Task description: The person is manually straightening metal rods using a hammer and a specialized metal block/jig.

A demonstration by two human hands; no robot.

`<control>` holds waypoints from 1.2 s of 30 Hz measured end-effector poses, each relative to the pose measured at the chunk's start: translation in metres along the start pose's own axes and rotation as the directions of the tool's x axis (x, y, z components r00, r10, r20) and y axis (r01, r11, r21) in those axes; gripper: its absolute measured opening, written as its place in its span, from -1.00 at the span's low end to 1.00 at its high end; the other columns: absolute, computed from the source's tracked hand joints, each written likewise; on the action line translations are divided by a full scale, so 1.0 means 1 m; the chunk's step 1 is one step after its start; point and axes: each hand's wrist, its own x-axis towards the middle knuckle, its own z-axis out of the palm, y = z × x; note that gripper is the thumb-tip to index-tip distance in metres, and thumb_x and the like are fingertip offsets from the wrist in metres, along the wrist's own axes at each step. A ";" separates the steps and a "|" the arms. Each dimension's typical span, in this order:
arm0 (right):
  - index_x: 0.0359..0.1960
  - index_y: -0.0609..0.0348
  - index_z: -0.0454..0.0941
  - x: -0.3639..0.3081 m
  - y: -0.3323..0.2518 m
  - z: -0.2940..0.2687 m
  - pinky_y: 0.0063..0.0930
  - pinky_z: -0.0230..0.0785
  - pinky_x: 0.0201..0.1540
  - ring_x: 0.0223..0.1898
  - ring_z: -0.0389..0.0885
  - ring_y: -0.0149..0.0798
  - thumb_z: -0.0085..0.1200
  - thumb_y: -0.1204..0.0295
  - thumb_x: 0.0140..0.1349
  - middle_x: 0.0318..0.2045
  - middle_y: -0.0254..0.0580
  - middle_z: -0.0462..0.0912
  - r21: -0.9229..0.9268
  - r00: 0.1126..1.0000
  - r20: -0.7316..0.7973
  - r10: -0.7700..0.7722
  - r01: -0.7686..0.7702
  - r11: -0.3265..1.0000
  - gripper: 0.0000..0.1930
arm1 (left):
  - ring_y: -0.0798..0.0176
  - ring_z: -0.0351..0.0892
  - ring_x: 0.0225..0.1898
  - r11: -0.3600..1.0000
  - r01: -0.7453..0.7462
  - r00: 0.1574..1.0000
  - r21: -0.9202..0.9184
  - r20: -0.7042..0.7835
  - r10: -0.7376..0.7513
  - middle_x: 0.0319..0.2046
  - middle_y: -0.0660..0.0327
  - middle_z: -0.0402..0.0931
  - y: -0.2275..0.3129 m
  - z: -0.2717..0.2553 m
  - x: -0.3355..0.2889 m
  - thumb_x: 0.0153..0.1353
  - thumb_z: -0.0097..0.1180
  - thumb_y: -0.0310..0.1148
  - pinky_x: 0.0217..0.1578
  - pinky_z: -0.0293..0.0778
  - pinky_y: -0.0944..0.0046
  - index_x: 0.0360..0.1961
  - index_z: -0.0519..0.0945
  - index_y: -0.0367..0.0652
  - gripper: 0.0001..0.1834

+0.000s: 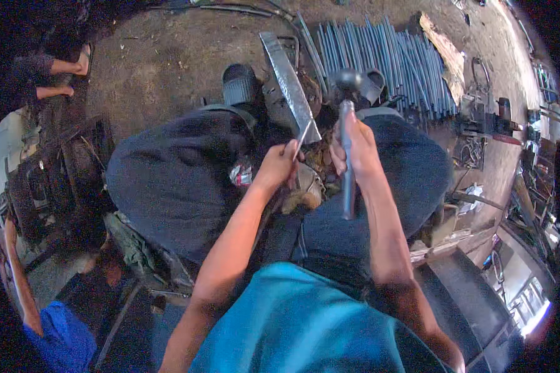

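Note:
My left hand [279,165] is closed on the near end of a long, flat metal strip [287,81]. The strip's silvery face looks dented, and it slants up and away to the left between my feet. Near my fingers it narrows or bends into a thin piece; which of the two I cannot tell. My right hand [358,146] is wrapped round the grey handle of a hammer [347,168]. Its dark, rounded head, somewhat blurred, is raised at the far end, to the right of the strip and apart from it. A dark round block [274,102] lies partly hidden beneath the strip.
Many grey metal rods [386,65] lie in a row on the dirt floor beyond my right foot, beside a piece of bark-like wood [443,53]. Metal tools [498,124] clutter the right side. Another person's feet [65,78] show far left; someone in blue [59,332] is lower left.

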 end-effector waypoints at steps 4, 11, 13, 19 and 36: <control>-0.43 0.16 0.30 -0.042 -0.058 0.017 -0.58 0.06 -0.83 -0.85 0.20 -0.47 -0.24 -0.09 0.33 -0.80 -0.36 0.23 0.025 0.943 0.139 -0.303 0.302 0.953 -0.50 | 0.53 0.09 -0.72 0.993 0.107 0.994 -0.051 0.009 -0.107 -0.70 0.44 0.15 0.010 -0.006 -0.013 0.38 -0.26 0.02 -0.73 0.07 0.43 -0.36 0.42 -0.18 -0.54; -0.48 0.12 0.28 -0.026 0.036 0.009 -0.54 0.07 -0.81 -0.84 0.20 -0.46 -0.18 -0.05 0.33 -0.77 -0.35 0.29 -0.125 0.995 0.088 -0.054 0.065 0.990 -0.53 | 0.43 0.21 -0.79 0.989 0.109 0.993 -0.097 0.063 -0.103 -0.74 0.27 0.29 0.001 -0.002 0.000 0.38 -0.23 -0.01 -0.77 0.18 0.34 -0.42 0.46 -0.30 -0.48; -0.50 0.12 0.34 0.009 0.040 0.012 -0.54 0.12 -0.80 -0.83 0.25 -0.48 -0.16 0.00 0.35 -0.76 -0.40 0.34 -0.213 1.000 0.005 -0.024 0.025 0.977 -0.55 | 0.41 0.28 -0.78 0.963 -0.122 0.982 0.241 -0.113 0.153 -0.71 0.20 0.37 -0.013 0.002 0.015 0.37 -0.21 0.00 -0.79 0.20 0.32 -0.44 0.48 -0.29 -0.47; -0.51 0.10 0.34 -0.010 -0.036 0.025 -0.58 0.13 -0.79 -0.83 0.25 -0.50 -0.16 -0.04 0.33 -0.77 -0.40 0.32 -0.072 0.998 0.003 -0.059 0.059 0.996 -0.54 | 0.32 0.34 -0.75 0.999 0.049 0.998 0.007 0.024 -0.049 -0.72 0.20 0.39 0.004 -0.001 0.005 0.32 -0.12 -0.02 -0.73 0.22 0.25 -0.44 0.51 -0.31 -0.50; -0.50 0.06 0.33 0.012 -0.024 0.029 -0.57 0.11 -0.80 -0.84 0.24 -0.49 -0.14 -0.07 0.31 -0.80 -0.40 0.30 0.097 0.997 0.078 -0.002 -0.006 0.995 -0.54 | -0.09 0.60 -0.35 0.948 0.003 0.993 0.319 -0.115 0.036 -0.48 -0.15 0.56 -0.008 -0.003 0.010 0.31 -0.12 -0.11 -0.27 0.42 0.09 -0.40 0.60 -0.33 -0.54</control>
